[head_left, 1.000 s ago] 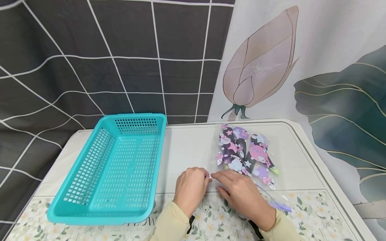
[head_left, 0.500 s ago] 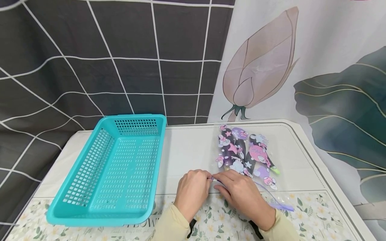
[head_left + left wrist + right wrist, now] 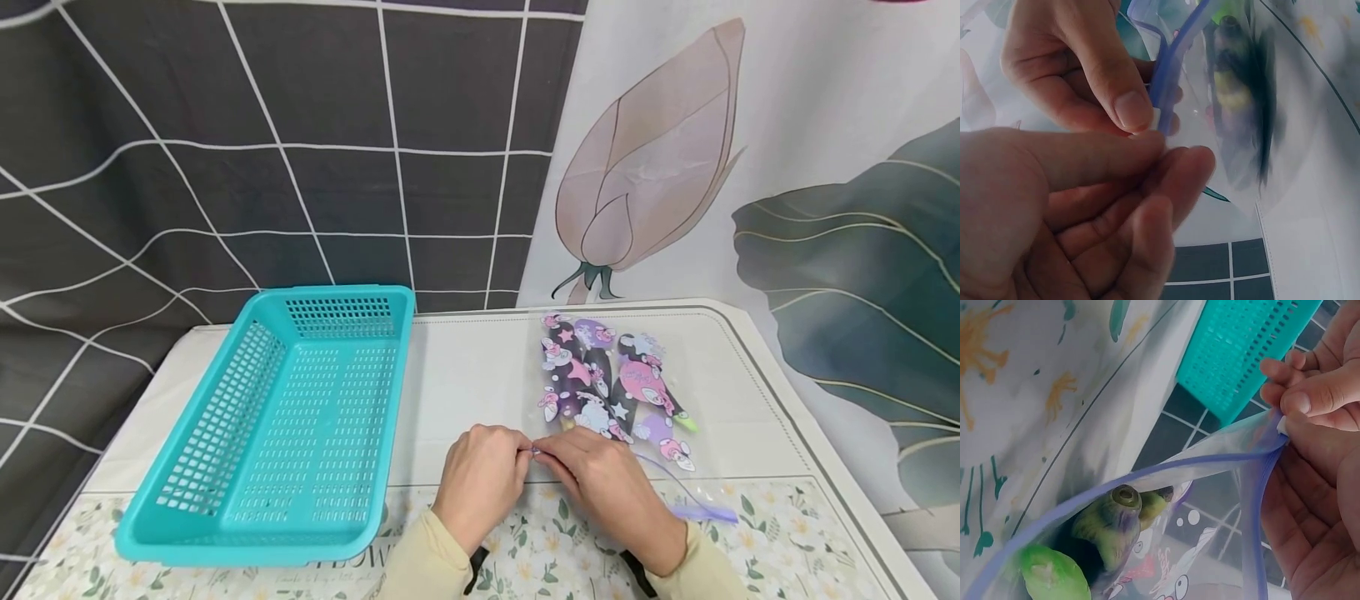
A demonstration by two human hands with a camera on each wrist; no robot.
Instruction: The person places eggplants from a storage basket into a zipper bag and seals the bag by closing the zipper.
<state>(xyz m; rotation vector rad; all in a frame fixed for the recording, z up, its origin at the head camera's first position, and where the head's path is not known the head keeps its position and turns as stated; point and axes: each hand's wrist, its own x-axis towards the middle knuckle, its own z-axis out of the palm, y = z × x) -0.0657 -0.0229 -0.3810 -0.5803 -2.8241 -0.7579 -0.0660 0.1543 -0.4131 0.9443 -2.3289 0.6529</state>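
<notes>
A clear zip bag (image 3: 643, 382) with a cartoon print lies on the table, its purple zip edge (image 3: 1116, 485) gaping in the right wrist view. Dark produce with a greenish stem cap (image 3: 1110, 525), like eggplants, shows inside, beside a bright green piece (image 3: 1055, 575). My left hand (image 3: 483, 471) pinches the bag's top corner. Right against it, my right hand (image 3: 607, 479) holds the small white zip slider (image 3: 1282, 427) between thumb and fingers. The fingertips of both hands nearly meet; in the head view they hide most of the slider.
To the left stands a turquoise plastic basket (image 3: 315, 425) with perforated walls. A floral mat (image 3: 780, 542) covers the table's near part. A dark grid curtain (image 3: 315, 192) and a pale flower-print curtain (image 3: 825, 83) hang behind.
Both hands have shifted slightly right, staying together at the bag's corner. Right fingertips have come closer to the left ones. The loose purple zip edge has slid a little to the right.
</notes>
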